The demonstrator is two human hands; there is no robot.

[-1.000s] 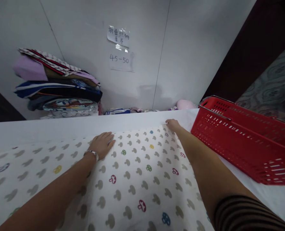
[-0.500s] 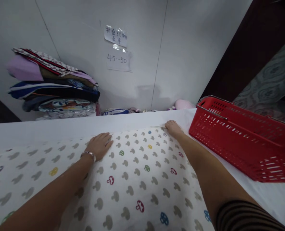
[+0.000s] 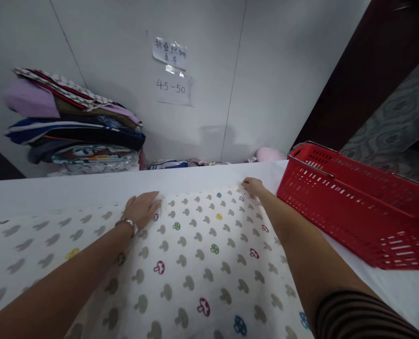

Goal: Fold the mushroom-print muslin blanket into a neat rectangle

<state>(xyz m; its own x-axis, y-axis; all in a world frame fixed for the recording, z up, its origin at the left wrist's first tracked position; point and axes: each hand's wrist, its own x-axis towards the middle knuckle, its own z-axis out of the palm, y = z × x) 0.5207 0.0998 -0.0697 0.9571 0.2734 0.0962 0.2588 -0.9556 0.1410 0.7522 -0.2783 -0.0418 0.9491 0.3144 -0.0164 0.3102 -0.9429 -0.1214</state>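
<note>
A white cloth [image 3: 198,263] printed with grey and coloured mushrooms lies spread over the white table [image 3: 195,179]. Near its far edge, my left hand [image 3: 141,208] rests flat on the fabric, fingers stretched out, a bracelet on the wrist. At the cloth's far right corner is my right hand [image 3: 252,186], its fingers bent and closed on the fabric. The near part of the cloth runs out of the bottom of the view.
To the right stands a red plastic basket [image 3: 350,202] with metal handles. A stack of folded fabrics [image 3: 78,122] is at the back left. Handwritten paper signs [image 3: 174,89] hang on the wall behind. Beyond the table's far edge lie more fabrics and a pink item [image 3: 267,154].
My left hand has slid slightly left and a little away from me along the cloth. My right hand stays at the corner. The cloth's left part has shifted slightly left.
</note>
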